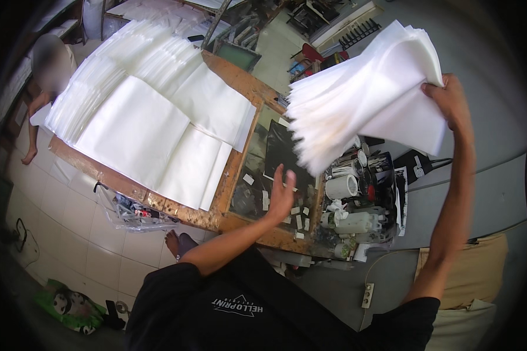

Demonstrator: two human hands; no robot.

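Observation:
At the upper right my right hand (451, 102) grips one end of a thick sheaf of white sheets (366, 93), thumb on the near side. The sheaf hangs in the air, bent over, with its loose edges fanned out toward the left. My left hand (283, 194) is raised over the glass-topped part of the table, fingers spread and holding nothing, below the fanned edges. Overlapping stacks of similar white sheets (137, 120) cover the left part of the wooden table (234, 187). Whether the sheets are paper, fabric or plastic I cannot make out.
A crowded box of tubs and bottles (354, 222) stands at the table's right edge. A seated person (52, 64) is beside the stacks at the far left. A clear plastic bag (129, 207) hangs at the near edge. A power strip (367, 295) lies at the lower right.

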